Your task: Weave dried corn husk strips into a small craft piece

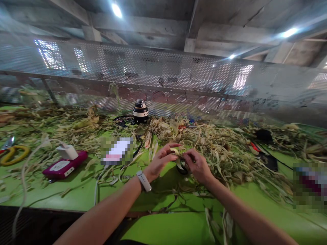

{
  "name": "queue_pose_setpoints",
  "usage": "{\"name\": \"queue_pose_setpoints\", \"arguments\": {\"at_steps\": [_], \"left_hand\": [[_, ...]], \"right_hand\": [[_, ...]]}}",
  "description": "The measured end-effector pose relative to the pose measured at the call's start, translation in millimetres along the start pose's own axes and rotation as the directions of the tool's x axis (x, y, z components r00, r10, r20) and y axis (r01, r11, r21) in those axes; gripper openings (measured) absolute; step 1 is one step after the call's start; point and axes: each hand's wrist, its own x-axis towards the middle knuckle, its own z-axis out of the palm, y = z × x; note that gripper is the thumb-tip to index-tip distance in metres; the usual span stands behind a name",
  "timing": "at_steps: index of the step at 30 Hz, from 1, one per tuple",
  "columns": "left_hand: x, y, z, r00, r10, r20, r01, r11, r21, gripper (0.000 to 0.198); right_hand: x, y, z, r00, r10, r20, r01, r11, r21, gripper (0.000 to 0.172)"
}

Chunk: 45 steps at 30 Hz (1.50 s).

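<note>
Over the green table [158,186], my two hands meet at a pale, curled dried leaf strip [174,151]. My left hand [161,161], with a white band at its wrist, curls its thumb and fingers around one part of the strip. Thumb and fingertips of my right hand [198,165] pinch close by, at the strip's lower right. Just under the fingers a black loop [182,170] shows, perhaps a scissor handle; most of it is hidden. Heaps of dry leaves [217,144] lie beyond and to the right of my hands.
To the left lie a lit phone [118,150] on a cable, a magenta box [65,166] with a white charger [66,151], and yellow-handled scissors [15,154]. A black bottle [140,111] stands before the perforated metal screen [163,73]. A black object [264,136] sits right.
</note>
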Motion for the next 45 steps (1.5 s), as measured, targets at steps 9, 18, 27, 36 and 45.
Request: {"name": "queue_pose_setpoints", "arguments": {"at_steps": [9, 18, 27, 36, 45], "left_hand": [[11.1, -7.3, 2.4, 0.996, -0.044, -0.074, 0.038, 0.996, -0.081, 0.031], [10.3, -3.4, -3.5, 0.990, -0.110, -0.089, 0.100, 0.989, -0.106, 0.028], [10.6, -10.4, -3.7, 0.980, -0.189, -0.059, 0.166, 0.945, -0.281, 0.036], [11.3, -13.2, -2.8, 0.985, -0.102, -0.141, 0.070, 0.974, -0.214, 0.023], [8.7, -3.7, 3.0, 0.954, -0.102, -0.283, 0.066, 0.989, -0.134, 0.022]], "right_hand": [[0.8, 5.7, 0.7, 1.000, 0.020, 0.005, -0.020, 1.000, -0.010, 0.024], [-0.5, -1.5, -0.6, 0.999, -0.038, -0.014, 0.038, 0.999, -0.030, 0.024], [1.8, 3.4, -4.0, 0.973, 0.230, -0.023, -0.218, 0.947, 0.236, 0.032], [-2.2, 4.4, 7.3, 0.949, 0.196, 0.248, -0.249, 0.947, 0.204, 0.031], [-1.9, -0.8, 6.1, 0.983, -0.037, 0.177, 0.051, 0.996, -0.071, 0.018]]}}
